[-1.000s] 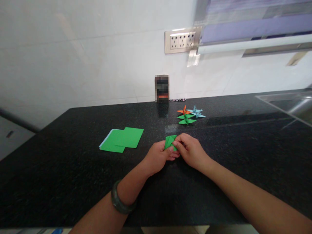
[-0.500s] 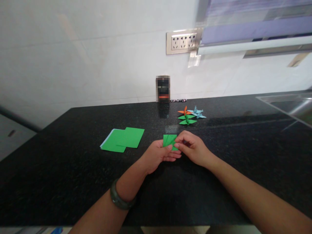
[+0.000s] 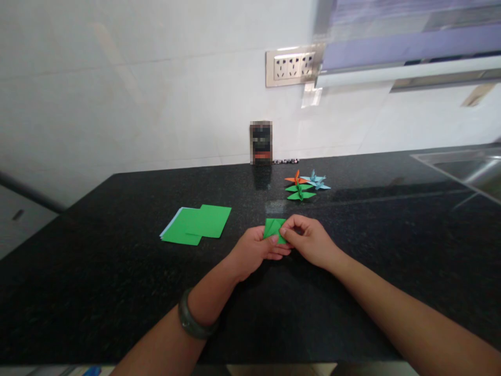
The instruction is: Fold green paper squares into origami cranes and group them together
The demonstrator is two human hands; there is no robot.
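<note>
Though small, green paper (image 3: 273, 226) between hands (image 3: 250, 254) (image 3: 311, 243).

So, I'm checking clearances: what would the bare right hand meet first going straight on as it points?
The right hand would first meet the folded green paper square it touches, then probably the bare left hand, though depth is unclear.

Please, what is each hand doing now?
Left hand: closed, holding the folded green paper with its thumb on top.
Right hand: closed, pinching the same paper's edge.
</note>
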